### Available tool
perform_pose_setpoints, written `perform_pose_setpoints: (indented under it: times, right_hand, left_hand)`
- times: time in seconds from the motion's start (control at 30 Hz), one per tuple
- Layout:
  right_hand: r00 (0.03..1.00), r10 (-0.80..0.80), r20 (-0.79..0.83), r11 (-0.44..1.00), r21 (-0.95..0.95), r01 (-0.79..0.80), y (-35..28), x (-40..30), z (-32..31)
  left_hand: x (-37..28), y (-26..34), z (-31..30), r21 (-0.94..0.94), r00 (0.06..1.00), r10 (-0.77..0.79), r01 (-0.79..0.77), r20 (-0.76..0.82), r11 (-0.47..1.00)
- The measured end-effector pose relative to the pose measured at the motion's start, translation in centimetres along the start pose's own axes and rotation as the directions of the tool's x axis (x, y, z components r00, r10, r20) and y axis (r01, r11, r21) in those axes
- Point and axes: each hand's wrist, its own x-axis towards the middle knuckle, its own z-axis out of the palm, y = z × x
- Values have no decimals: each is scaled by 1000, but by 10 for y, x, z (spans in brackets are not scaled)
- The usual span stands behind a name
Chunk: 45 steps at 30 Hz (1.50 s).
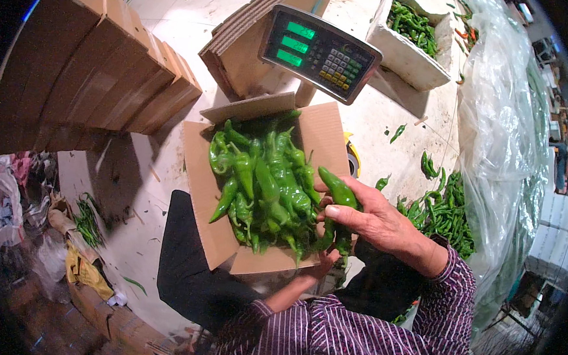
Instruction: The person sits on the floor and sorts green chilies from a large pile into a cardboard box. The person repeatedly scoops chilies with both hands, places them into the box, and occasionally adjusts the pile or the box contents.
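Note:
An open cardboard box (321, 126) stands in front of me, heaped with long green peppers (264, 176). At its right side, my right hand (374, 215) grips several green peppers (339, 188) between thumb and fingers. My left hand (326, 262) reaches up at the box's near right corner, below the right hand. Peppers and the right hand cover most of its fingers, so what they hold is hidden. Beyond the box rises the scale display (321, 53), its green readouts lit.
Stacked cardboard boxes (100, 68) stand at left; flattened cardboard (253, 39) leans behind the display. A white foam box (413, 63) holds more peppers. Loose peppers (447, 212) lie on the floor at right beside clear plastic sheeting (497, 117). Bags (6, 204) lie at left.

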Motion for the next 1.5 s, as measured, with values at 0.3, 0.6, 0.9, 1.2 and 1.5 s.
perform_pose_setpoints:
  times: [0.3, 0.6, 0.9, 1.2, 1.5]
  right_hand:
    - [998, 47, -48, 978, 206, -36, -16, -1, 42]
    - [997, -68, -25, 998, 11, 68, 10, 10, 49]
    - [995, -99, -4, 970, -222, 96, 12, 28, 63]
    - [997, 1, 72, 969, 245, -19, -19, 25, 65]
    - [737, -218, -640, 965, -27, 262, -26, 17, 31]
  left_hand:
    - [-6, -10, 9, -95, 999, 36, -36, -8, 995]
    - [-14, -12, 9, -124, 999, 40, -44, -31, 991]
    - [-6, -5, 8, -155, 997, 54, -62, -55, 986]
    - [-4, -8, 13, -184, 996, 60, -73, -71, 980]
    - [-2, 0, 17, -186, 987, 94, -117, -128, 976]
